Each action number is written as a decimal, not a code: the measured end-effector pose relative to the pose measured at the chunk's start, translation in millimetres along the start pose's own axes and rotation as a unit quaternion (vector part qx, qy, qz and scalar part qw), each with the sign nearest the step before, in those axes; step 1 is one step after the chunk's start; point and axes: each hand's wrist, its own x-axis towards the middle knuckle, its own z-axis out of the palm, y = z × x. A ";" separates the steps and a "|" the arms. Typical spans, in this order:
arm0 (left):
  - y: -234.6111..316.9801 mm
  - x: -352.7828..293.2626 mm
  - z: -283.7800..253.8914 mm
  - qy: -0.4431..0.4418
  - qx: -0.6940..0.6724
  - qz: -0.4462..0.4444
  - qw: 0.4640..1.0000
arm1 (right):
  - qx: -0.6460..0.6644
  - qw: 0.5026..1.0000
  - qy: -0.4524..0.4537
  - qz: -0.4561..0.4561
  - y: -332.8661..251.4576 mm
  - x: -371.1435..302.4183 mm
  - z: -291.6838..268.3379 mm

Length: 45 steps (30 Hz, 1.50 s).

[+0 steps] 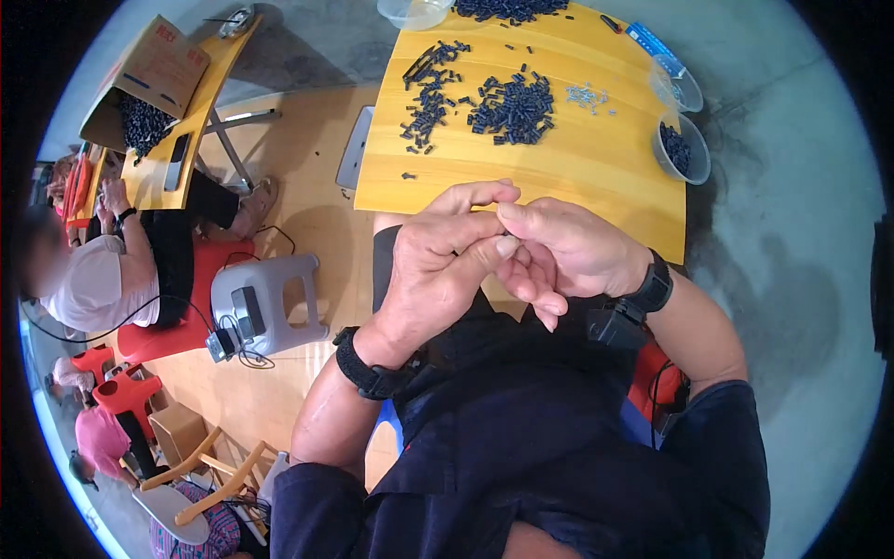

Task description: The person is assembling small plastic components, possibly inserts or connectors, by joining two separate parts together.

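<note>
A yellow wooden table (pixel 596 177) stood on a grey concrete floor (pixel 792 307), which gave way to a tan, wood-toned surface (pixel 307 233) on the left. A second yellow table (pixel 200 102) on folding metal legs stood farther left, with an open cardboard box (pixel 154 74) on it. A grey plastic stool (pixel 270 303) sat beside a red one (pixel 158 340), and more red stools (pixel 126 391) and a wooden chair (pixel 219 470) stood lower left. The light was even and bright.
</note>
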 end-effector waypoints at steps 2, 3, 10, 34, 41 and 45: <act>0.1 0.1 0.9 -0.004 0.013 0.006 1.000 | -0.007 1.000 -0.002 -0.003 0.3 0.2 -0.4; 1.0 -0.5 2.7 0.007 0.007 -0.010 1.000 | 0.013 1.000 -0.010 0.016 0.7 0.0 0.0; -2.4 -1.9 4.5 0.019 -0.018 -0.047 0.999 | 0.036 0.998 0.015 0.041 6.7 3.2 4.7; 1.3 -1.4 10.0 0.026 -0.179 -0.209 0.961 | 0.113 0.990 0.059 -0.055 18.9 5.8 22.1; -2.5 -0.9 8.5 0.010 -0.180 -0.262 0.948 | 0.081 0.989 0.089 -0.091 40.9 12.7 12.5; -6.6 -1.7 6.7 -0.033 -0.243 -0.298 0.923 | -0.011 0.988 0.099 -0.122 44.2 11.2 5.5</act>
